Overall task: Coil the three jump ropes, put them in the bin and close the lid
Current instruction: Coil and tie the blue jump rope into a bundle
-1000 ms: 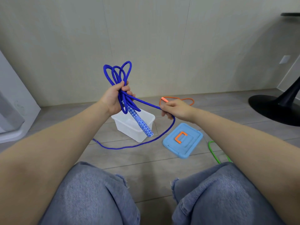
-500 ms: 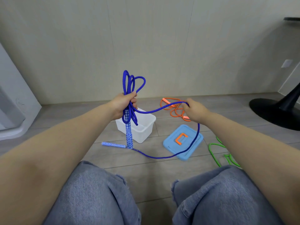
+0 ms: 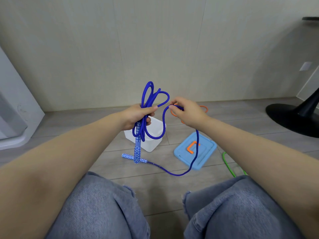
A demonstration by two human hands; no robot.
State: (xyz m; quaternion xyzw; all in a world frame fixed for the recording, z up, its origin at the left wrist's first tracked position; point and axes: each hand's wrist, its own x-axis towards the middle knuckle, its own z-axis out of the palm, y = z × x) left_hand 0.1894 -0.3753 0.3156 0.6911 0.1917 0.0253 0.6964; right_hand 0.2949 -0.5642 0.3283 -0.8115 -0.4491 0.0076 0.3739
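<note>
My left hand [image 3: 136, 116] clamps the braided blue rope [image 3: 150, 99] in loops, patterned handle hanging straight down over the translucent bin [image 3: 151, 144]; my right hand [image 3: 185, 112] pinches its slack.

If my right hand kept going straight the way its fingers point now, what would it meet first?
Probably the left hand and the blue rope loops it holds; the right hand points leftward at them, though depth is uncertain.

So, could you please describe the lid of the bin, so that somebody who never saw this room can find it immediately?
Start from the white bin on the floor before the person's knees. Just right of it, apart from it, the lid lies flat on the floor, with the blue rope trailing across it. It is the only light blue slab there, with an orange handle on top.
</note>
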